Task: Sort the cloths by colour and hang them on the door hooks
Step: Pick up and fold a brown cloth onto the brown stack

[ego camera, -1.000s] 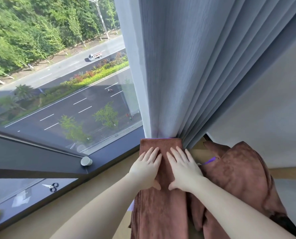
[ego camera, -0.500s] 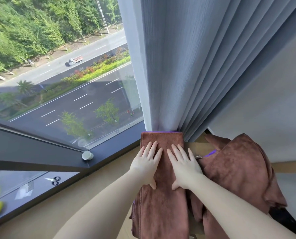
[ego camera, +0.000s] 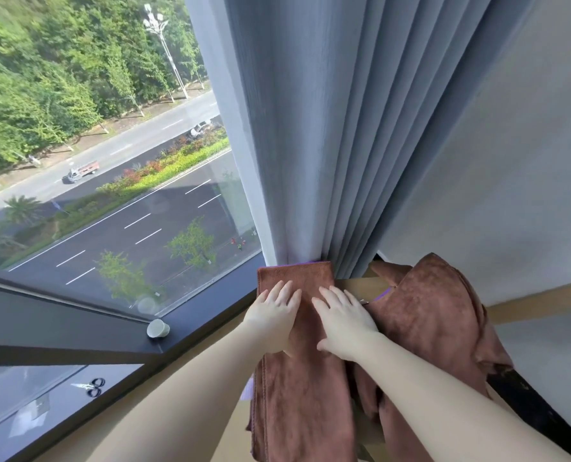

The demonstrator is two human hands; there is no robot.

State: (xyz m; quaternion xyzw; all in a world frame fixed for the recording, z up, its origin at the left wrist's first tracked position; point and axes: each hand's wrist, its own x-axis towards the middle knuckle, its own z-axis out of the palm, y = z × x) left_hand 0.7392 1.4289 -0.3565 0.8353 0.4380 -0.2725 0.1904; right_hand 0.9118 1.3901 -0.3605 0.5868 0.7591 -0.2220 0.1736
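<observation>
Both hands flat, palms down, on the folded brown cloth [ego camera: 302,388]. Left hand [ego camera: 274,320] on its left half, right hand [ego camera: 344,323] on its right half, fingers spread and pointing at the curtain [ego camera: 327,128]; no pinch, nothing held in either grip. Cloth lies on the tan ledge [ego camera: 354,286] by the window [ego camera: 110,195], far edge touching the curtain hem, near end hanging over the edge. Second brown cloth [ego camera: 434,315] bunched up just to the right, touching the folded one, purple trim showing. Small white knob [ego camera: 157,328] on the dark window frame, left of my hands.
</observation>
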